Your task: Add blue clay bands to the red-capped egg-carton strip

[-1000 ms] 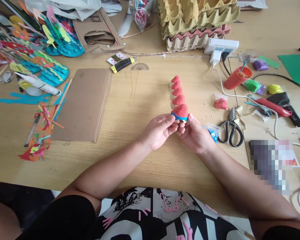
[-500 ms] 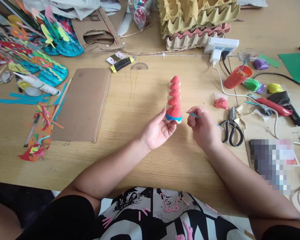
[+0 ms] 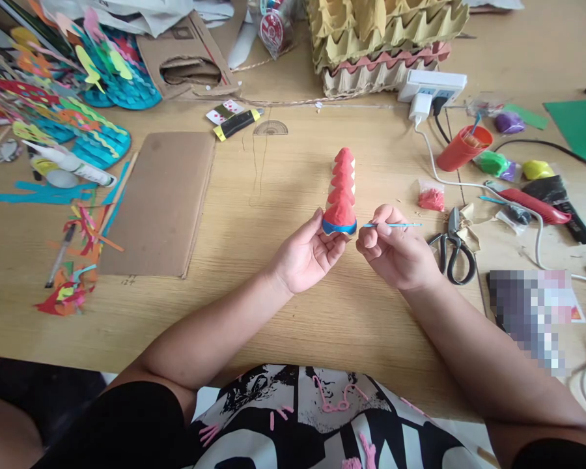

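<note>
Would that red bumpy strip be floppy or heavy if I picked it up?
The red bumpy strip is probably light: the left hand holds just its near end. It seems stiff, its humps lined up straight. Squeezing might dent it, since its shape resembles the egg trays.

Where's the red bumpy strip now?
The red bumpy strip is just right of centre in the head view, blue-banded end in the left hand, beside the blue stick in the right hand.
</note>
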`<state>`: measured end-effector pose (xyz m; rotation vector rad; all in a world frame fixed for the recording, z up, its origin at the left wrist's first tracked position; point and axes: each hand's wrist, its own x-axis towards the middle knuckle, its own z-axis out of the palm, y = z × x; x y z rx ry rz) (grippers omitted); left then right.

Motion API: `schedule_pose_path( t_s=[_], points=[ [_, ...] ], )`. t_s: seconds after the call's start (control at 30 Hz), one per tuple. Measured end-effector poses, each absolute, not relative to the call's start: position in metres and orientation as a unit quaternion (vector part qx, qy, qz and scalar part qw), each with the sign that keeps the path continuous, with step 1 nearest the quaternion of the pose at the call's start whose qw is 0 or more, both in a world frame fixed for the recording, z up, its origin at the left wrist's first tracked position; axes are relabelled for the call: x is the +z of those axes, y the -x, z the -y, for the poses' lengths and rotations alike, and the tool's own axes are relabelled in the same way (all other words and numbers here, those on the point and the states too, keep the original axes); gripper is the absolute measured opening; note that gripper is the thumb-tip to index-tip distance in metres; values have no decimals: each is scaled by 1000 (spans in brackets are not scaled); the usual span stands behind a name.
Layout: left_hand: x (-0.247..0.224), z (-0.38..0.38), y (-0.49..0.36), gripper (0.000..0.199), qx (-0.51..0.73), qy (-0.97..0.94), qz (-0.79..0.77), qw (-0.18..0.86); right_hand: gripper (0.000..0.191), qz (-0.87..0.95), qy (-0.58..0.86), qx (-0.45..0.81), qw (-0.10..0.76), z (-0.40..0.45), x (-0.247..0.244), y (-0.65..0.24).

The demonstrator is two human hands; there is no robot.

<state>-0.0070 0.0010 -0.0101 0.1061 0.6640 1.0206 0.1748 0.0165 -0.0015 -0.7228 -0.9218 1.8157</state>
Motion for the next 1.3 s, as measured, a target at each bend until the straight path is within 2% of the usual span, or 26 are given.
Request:
schedule_pose_path(
  t_s=[0.27, 0.43, 0.8, 1.3],
  points=[
    [-3, 0, 7, 40, 471, -16, -321, 821, 27, 377, 285, 742, 476, -19, -11, -178],
    [-3, 1, 6, 32, 471, -16, -307, 827, 20, 379, 270, 749, 472, -18, -12, -178],
    [0, 1, 6, 30, 465, -7, -309, 830, 36, 333, 316, 770, 443, -18, -7, -175],
    [-7, 2, 3, 30, 480, -22, -337, 810, 40, 339, 347, 751, 447, -14, -1, -169]
  ],
)
